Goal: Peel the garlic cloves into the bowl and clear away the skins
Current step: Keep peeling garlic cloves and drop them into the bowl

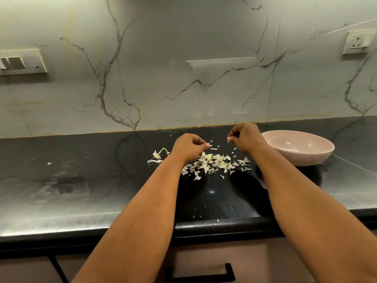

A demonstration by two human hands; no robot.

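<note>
above garlic skins (214, 163), both hands' fingers (201, 144) curled, pinching tiny bits

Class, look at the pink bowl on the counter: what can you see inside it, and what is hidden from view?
The pink bowl shows a bare glossy inner wall with light reflections. A small pale patch sits low near its near rim, too unclear to name. The near rim and the right hand hide the bowl's bottom.

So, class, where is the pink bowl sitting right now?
In the head view the pink bowl stands on the black counter at the right, beside the right hand and right of the garlic skins.
</note>
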